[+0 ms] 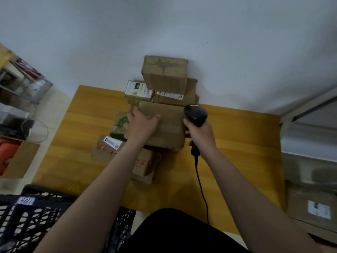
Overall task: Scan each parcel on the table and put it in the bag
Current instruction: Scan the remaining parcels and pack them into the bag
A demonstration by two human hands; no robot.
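Yellow wooden table (240, 143): left grip (142, 124) clutches a taped cardboard parcel (168, 133), right grip (202, 136) clasps a black scanner (196, 114).

Black perforated plastic crate (32, 216): cut by left and bottom edges.
Flat brown cardboard parcel with red writing (107, 148): partly under left forearm (102, 179).
Black scanner (196, 114): handle hidden inside right hand (202, 136).
Left hand (144, 123): fingertips indistinct at plain brown taped box (167, 128) edge.

Brown cardboard parcels (165, 77) lie heaped on a yellow wooden table (237, 143). The large taped brown box (164, 132) tops the front pile, a black corded scanner (196, 114) just beside it.
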